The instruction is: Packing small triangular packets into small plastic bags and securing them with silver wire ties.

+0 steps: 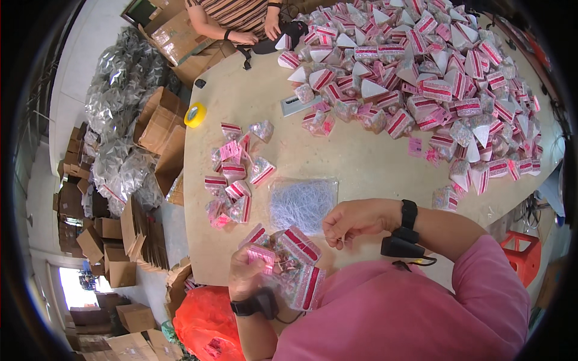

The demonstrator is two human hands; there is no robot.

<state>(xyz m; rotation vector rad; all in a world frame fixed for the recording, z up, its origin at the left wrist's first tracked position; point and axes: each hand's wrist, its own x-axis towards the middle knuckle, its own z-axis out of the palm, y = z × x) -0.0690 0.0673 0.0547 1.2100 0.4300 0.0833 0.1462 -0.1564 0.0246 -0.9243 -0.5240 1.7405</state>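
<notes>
My left hand [244, 275] is closed round a bunch of small clear packets [310, 287] with pink-and-white header strips and a pink tag [262, 255]. The packets fan out to the right of the fingers, and their small contents are hard to make out. My right hand [355, 221] is raised just right of them, fingertips pinched on what looks like a thin pale strand. Behind the hands, a flat clear bag [303, 204] full of fine, pale bluish strands lies on the table. A loose cluster of similar packets [233, 171] sits to its left.
A large heap of packets [433, 90] covers the table's far right. Yellow tape [195, 115] lies by the left edge. Across the table is another person [241, 21] with a black bag. Cardboard boxes [161, 123], a red plastic bag [208, 322] and a red stool [521, 256] stand around.
</notes>
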